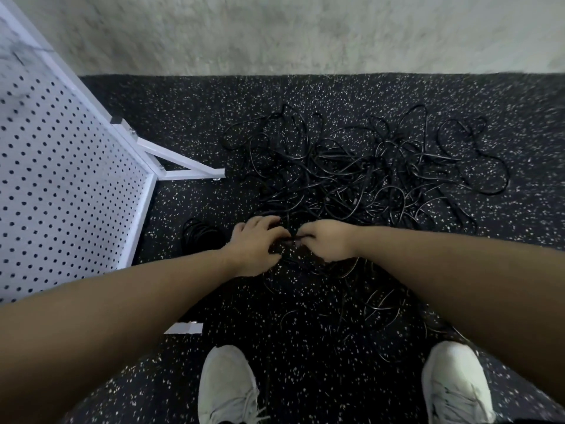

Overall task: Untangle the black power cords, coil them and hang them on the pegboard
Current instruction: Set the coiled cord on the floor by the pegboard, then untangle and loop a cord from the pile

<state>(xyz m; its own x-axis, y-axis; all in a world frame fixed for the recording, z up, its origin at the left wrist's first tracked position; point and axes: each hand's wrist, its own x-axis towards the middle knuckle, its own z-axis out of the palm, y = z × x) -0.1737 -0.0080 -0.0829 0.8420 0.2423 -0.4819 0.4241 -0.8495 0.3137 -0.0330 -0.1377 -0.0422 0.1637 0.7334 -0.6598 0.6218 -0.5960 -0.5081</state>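
A big tangle of black power cords [360,169] lies on the speckled black floor ahead of me, with more loops trailing toward my feet. My left hand [255,244] and my right hand [328,241] meet at the near edge of the pile. Both have curled fingers around a black cord [293,238] that runs between them. A small coiled black cord [198,234] lies on the floor just left of my left hand. The white pegboard [61,172] stands at the left on a white frame; no hooks or cords show on it.
The pegboard's white foot braces [186,166] reach onto the floor near the pile's left side, and another white foot [183,328] lies under my left forearm. My two white shoes [227,387] stand at the bottom. A grey wall [305,32] closes the far side.
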